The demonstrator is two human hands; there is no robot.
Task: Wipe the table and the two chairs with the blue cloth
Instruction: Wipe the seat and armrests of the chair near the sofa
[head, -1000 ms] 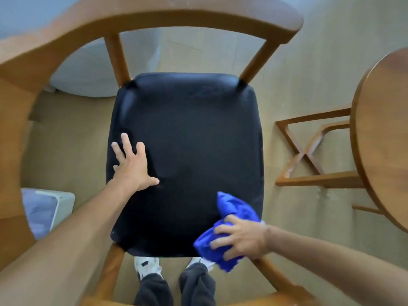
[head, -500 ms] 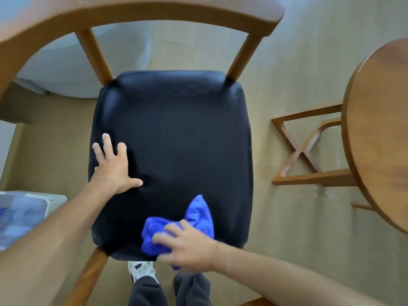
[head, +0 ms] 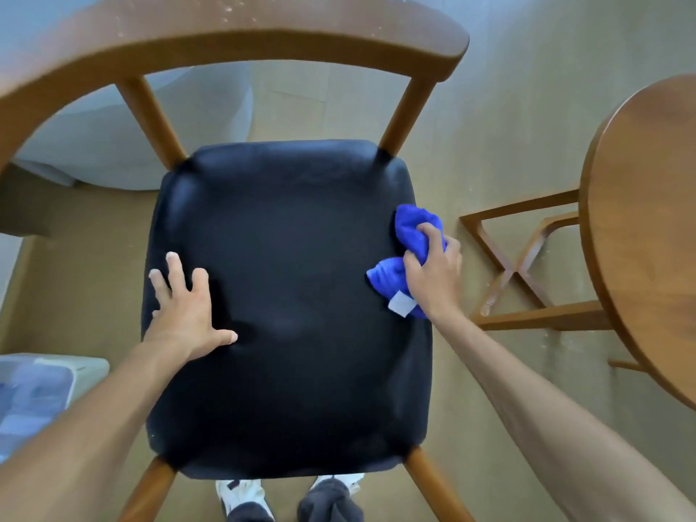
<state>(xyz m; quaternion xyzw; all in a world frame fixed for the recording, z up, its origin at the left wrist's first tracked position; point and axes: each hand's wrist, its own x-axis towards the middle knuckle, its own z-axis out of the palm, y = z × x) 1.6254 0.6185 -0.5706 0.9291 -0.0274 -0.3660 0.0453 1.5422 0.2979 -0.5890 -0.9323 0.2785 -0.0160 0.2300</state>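
A person stands over a wooden chair (head: 233, 39) with a black padded seat (head: 286, 303), seen from directly above. The left hand (head: 186, 307) lies flat on the seat's left side, fingers spread and thumb pointing toward the seat's middle, palm pressing down.

The right hand (head: 433, 273) is at the seat's right edge, fingers curled tight around a bunched blue cloth (head: 412, 229). The cloth bulges out above and to the left of this hand, touching the seat edge, and a small white tag (head: 401, 304) pokes out below the fingers. The two hands are well apart, with most of the seat bare between them.

Beyond both hands, the chair's curved wooden back arches across the top, carried on two slanted spindles; pale specks show on its upper surface. Two front legs angle out below the forearms.

To the right of the right hand, well apart from it, is the curved edge of a round wooden table (head: 640, 235), and between hand and table its crossed wooden base (head: 519, 265) rests on the floor (head: 508, 107), which is beige. To the left of the left forearm sits a pale bin (head: 49, 389); its contents are blurred. Below the seat, between the forearms, the person's white shoes (head: 243, 491) and dark trouser cuffs show.
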